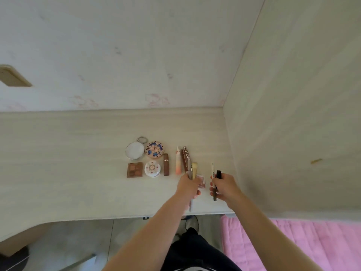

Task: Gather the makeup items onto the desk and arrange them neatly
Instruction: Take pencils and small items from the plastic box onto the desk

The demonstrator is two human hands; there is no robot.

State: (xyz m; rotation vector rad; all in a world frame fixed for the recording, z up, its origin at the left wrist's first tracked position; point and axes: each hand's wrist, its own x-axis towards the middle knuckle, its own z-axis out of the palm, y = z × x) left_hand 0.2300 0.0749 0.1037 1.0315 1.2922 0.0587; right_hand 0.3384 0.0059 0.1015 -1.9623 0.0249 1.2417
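Observation:
On the pale desk (78, 163) lie a round mirror (134, 150), a patterned round compact (154, 150), a brown eyeshadow palette (134, 170), a white round compact (152, 169), a brown lipstick tube (166, 164), a peach tube (178, 163) and a brown "COLOR" tube (185, 158). My left hand (188, 185) grips a makeup brush (194, 170) and a grey stick, above a small pink item (202, 181). My right hand (224, 187) holds a white pencil (212, 171) and a dark brown pencil (218, 174).
A wall panel (293, 114) bounds the desk on the right. A pink quilt (293, 245) lies at lower right, beyond the desk's front edge. The floor and my dark trousers show below the desk. A cut-out (13, 76) sits in the back panel at left.

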